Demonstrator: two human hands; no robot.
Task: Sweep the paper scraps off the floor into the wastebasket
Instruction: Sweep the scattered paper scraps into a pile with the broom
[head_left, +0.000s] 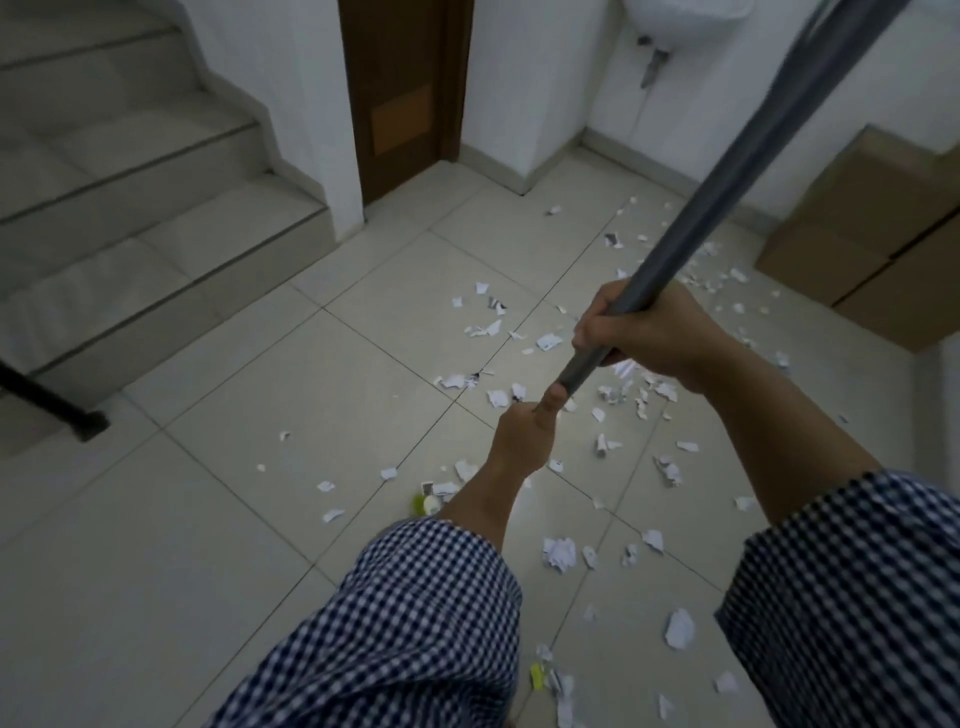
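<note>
The floor (208, 519) is littered with paper scraps (558, 553) beneath, beyond and right of the hands, none gathered, and no wastebasket shows, so nearly all the sweeping seems to remain. Both hands curl round the grey handle (727, 171): the right hand (654, 332) higher, the left hand (524, 431) at its near end.

No legible text anywhere.

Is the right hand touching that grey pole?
Touching. The head view shows the right hand wrapped round the grey pole, its fingers curled over it.
</note>
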